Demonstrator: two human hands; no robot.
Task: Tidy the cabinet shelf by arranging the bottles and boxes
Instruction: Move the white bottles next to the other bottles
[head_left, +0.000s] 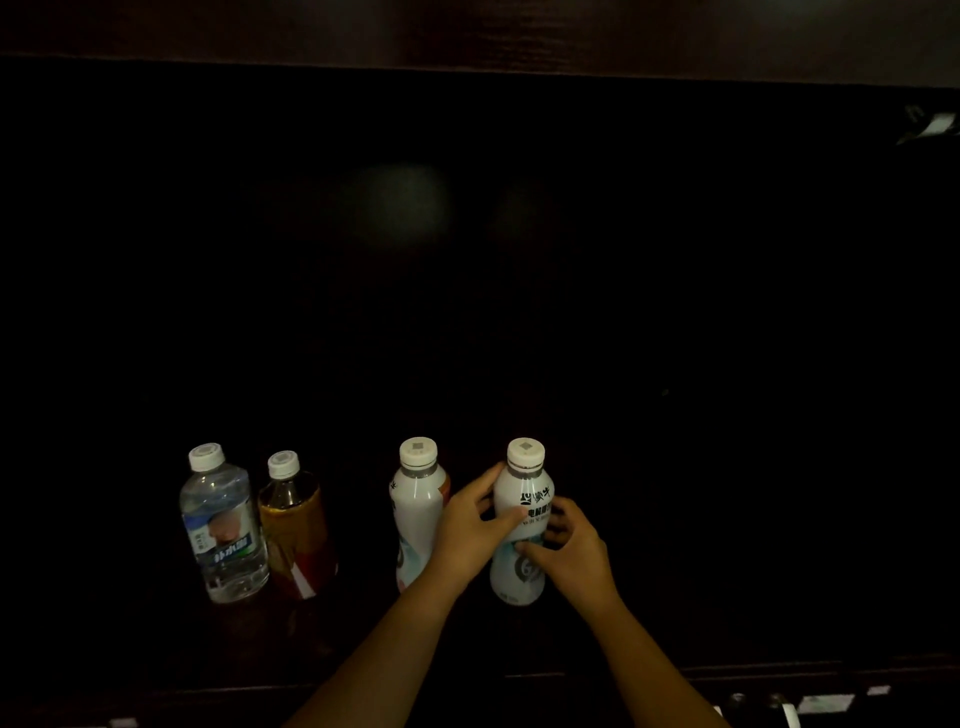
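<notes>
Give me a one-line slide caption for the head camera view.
Both hands, left hand and right hand, grip a white drink bottle standing upright beside three other bottles on a dark cabinet shelf.

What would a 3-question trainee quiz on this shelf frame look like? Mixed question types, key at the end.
1. How many bottles stand on the shelf?
2. True or false: both hands hold the same bottle.
3. Which bottle is farthest left? A) clear water bottle B) amber drink bottle C) white bottle

Key
1. Four: the clear water bottle, the amber drink bottle, the free white bottle and the held white bottle.
2. True: the left hand and right hand both grip the held white bottle.
3. A
</notes>
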